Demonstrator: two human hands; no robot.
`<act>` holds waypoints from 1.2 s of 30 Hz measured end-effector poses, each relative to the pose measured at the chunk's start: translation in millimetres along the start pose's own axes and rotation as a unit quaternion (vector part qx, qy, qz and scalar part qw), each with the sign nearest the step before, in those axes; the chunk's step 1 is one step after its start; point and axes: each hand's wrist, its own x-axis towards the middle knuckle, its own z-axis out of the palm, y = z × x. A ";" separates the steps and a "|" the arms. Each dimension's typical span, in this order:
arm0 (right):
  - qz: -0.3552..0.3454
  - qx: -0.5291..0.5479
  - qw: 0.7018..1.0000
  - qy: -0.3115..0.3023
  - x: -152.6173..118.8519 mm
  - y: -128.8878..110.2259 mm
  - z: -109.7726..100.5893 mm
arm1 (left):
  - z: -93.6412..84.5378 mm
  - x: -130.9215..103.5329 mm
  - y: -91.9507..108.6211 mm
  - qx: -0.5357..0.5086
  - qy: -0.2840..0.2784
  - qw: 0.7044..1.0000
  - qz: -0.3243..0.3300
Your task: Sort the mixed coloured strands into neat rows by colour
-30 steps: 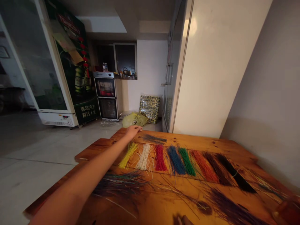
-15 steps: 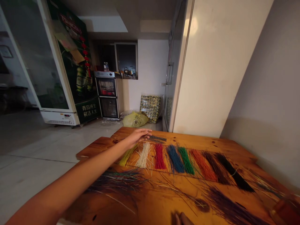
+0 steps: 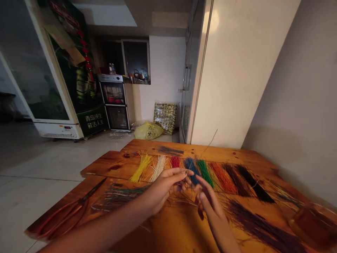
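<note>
Left hand (image 3: 175,182): fingertips pinched on thin dark strand (image 3: 210,142), strand angling up, far right. Right hand (image 3: 209,202): part open, just beside; can't tell if it grips. Blue bundle (image 3: 191,165) on surface (image 3: 176,225), just beyond. Scissors (image 3: 72,209) near left.

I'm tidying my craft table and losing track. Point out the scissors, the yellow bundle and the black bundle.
Scissors (image 3: 92,190): head view, on the dark blades.
Yellow bundle (image 3: 141,169): head view, midway along its strands.
Black bundle (image 3: 263,192): head view, strands just below its tie.
</note>
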 end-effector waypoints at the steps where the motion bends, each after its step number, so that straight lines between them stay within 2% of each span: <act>1: -0.009 0.018 1.000 -0.015 8.0 -13.2 3.6 | 6.5 -4.5 -1.7 -0.002 -0.004 1.000 0.006; 4: -0.037 0.051 0.997 -0.049 22.0 -40.1 14.6 | 17.2 -13.5 -6.0 -0.001 0.010 0.999 0.031; 9: -0.042 0.074 0.996 -0.040 16.3 -44.7 23.5 | 17.3 -28.1 -19.3 0.025 0.056 0.997 0.050; 13: 0.011 0.093 0.996 -0.006 3.9 -46.3 24.7 | 18.3 -42.9 -30.7 0.007 0.091 0.995 0.049; 17: 0.067 0.112 0.991 0.026 -3.8 -55.4 21.6 | 20.6 -56.7 -33.1 -0.054 0.142 0.987 0.043; 22: 0.099 0.150 0.983 0.035 -5.2 -64.2 16.9 | 17.7 -67.1 -26.2 -0.111 0.145 0.983 0.026; 26: 0.106 0.149 0.983 0.036 -5.3 -65.0 16.0 | 15.3 -70.3 -24.1 -0.105 0.133 0.985 0.016; 31: 0.114 0.136 0.984 -0.008 -5.7 -61.6 17.6 | 14.4 -72.3 -28.3 -0.073 0.106 0.992 0.000; 36: 0.116 0.114 0.986 -0.036 -4.4 -48.7 25.2 | 10.2 -71.4 -37.8 -0.071 0.132 0.989 0.002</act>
